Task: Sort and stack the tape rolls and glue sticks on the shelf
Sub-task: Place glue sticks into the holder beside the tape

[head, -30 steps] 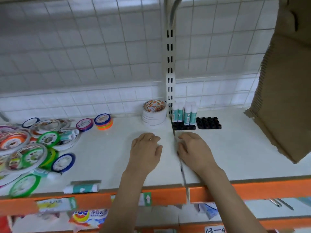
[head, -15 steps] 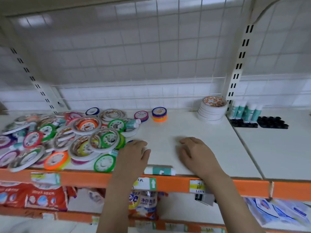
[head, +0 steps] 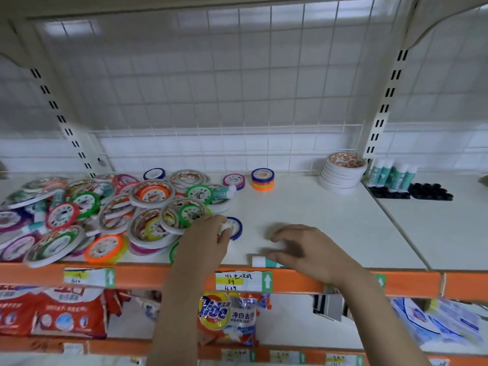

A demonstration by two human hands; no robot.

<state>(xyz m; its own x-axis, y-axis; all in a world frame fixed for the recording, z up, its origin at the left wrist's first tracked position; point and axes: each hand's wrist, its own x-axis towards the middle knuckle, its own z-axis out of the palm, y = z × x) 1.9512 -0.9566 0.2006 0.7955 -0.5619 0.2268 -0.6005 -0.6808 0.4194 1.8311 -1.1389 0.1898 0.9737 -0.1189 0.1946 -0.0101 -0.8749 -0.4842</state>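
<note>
A loose heap of colourful tape rolls (head: 148, 217) covers the left half of the white shelf (head: 317, 220). My left hand (head: 203, 241) is at the heap's right edge, fingers curled round the white end of a glue stick (head: 225, 228), beside a blue-rimmed tape roll (head: 237, 228). My right hand (head: 306, 249), blurred, hovers with loosely curved fingers over a second glue stick (head: 260, 261) lying at the shelf's front edge; its thumb touches the stick. A stack of white tape rolls (head: 342, 174), a small blue-and-orange stack (head: 262, 179) and upright glue sticks (head: 393, 174) stand at the back.
Black trays (head: 430, 194) hold the upright glue sticks at the back right. An orange shelf lip with price labels (head: 243, 281) runs along the front. Detergent bags (head: 227, 318) lie on the shelf below. White wire grid backs the shelf, with slotted uprights (head: 380, 122) at either side.
The view has swung left toward the tape heap. My left hand moved to the heap's edge and took hold of a glue stick; my right hand shifted onto the glue stick at the front edge.
</note>
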